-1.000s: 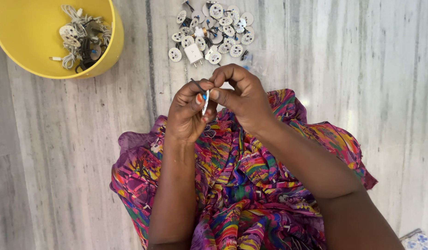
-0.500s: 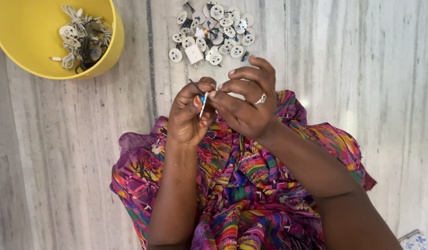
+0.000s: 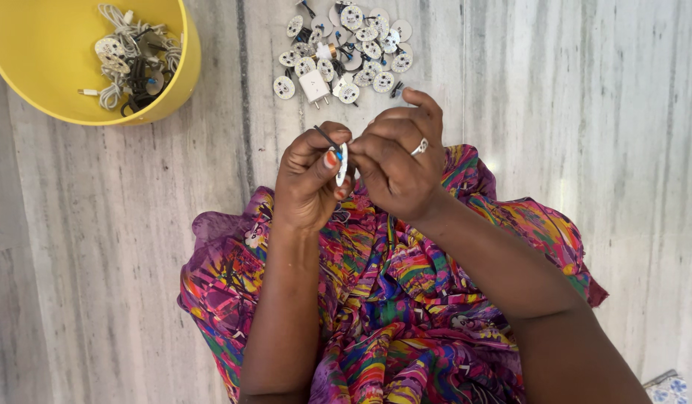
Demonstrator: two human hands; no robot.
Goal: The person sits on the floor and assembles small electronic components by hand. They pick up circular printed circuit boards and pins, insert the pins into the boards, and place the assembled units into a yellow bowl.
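Since a moment ago the right hand point(image 3: 394, 168) curled closer — both it and the left hand point(image 3: 310, 183) pinch the small white disc point(image 3: 341, 164) in their fingers.

Bare marble floor point(image 3: 570, 112) is lying open to the right and to the lower left. Ahead, a heap of small white discs point(image 3: 346, 49) is blocking the way, and a yellow bowl point(image 3: 185, 71) is standing at the far left.

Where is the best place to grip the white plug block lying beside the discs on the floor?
Probably the white plug block by its two flat side faces, coming from above. Its pins point toward the person, and discs crowd its far side, so those ends seem less free.
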